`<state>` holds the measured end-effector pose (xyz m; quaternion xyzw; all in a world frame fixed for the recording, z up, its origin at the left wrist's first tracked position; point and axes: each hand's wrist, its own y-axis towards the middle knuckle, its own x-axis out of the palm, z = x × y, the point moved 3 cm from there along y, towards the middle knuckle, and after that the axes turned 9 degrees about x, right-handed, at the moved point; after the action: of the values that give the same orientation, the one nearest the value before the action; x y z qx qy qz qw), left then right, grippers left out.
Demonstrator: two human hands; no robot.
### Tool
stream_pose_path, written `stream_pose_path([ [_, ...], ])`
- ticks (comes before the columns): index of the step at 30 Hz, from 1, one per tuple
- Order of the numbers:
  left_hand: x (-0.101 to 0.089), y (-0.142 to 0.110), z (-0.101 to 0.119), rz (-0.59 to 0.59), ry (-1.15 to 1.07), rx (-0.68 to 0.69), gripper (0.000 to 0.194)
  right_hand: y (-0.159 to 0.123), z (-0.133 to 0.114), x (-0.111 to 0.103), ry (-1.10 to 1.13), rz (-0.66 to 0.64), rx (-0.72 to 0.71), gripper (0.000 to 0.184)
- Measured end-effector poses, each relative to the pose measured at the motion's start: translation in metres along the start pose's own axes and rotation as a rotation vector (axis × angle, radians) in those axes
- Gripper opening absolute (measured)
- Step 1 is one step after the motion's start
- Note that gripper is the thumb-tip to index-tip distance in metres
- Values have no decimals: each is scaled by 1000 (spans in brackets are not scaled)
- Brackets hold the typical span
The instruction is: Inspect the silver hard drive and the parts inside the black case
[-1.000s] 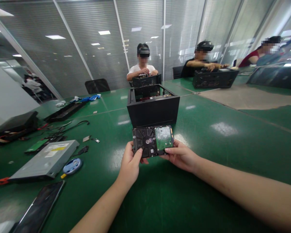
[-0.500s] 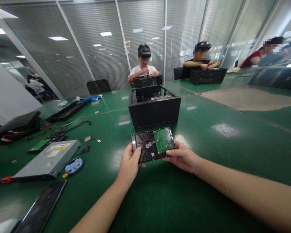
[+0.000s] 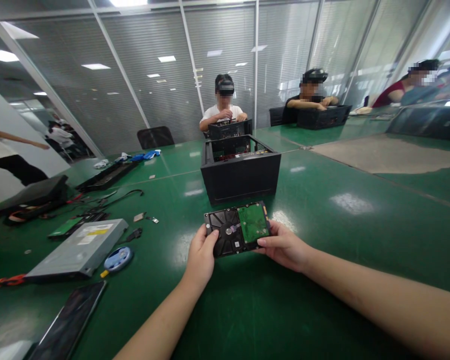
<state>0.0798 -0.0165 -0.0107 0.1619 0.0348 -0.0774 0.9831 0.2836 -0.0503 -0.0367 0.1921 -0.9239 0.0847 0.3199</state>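
A hard disk drive (image 3: 236, 229) with its green circuit board facing up is held just above the green table (image 3: 322, 210). My left hand (image 3: 201, 255) grips its left end, thumb on top. My right hand (image 3: 284, 245) holds its right end, fingers curled under the edge. Right behind the drive stands an open black computer case (image 3: 241, 168).
On the left lie a grey optical drive (image 3: 79, 248), a blue round tape measure (image 3: 118, 258), a dark panel (image 3: 69, 320), cables and small parts (image 3: 97, 202). Three other people sit at the far side with black cases. Another person's arm shows at the left edge.
The drive has tilted flatter, with its far edge lowered, between my hands. My grip on both ends is unchanged. The view has shifted slightly downward.
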Motion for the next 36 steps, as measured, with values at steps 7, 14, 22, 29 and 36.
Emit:
stream_pose_path([
  [7, -5, 1, -13, 104, -76, -89, 46, 0, 8, 1, -31, -34, 13, 40],
  [14, -5, 1, -8, 126, -136, -104, 42, -1, 10, -1, -27, -37, 28, 43],
  [22, -6, 1, -7, 146, -92, -113, 33, 0, 11, 1, -79, -77, 24, 43],
  [29, -6, 1, -4, 161, -1, -83, 33, -2, 9, 7, -85, -107, 18, 47],
  [36, -8, 1, 1, 182, 149, 3, 35, -3, 10, 13, -106, -144, 29, 49],
])
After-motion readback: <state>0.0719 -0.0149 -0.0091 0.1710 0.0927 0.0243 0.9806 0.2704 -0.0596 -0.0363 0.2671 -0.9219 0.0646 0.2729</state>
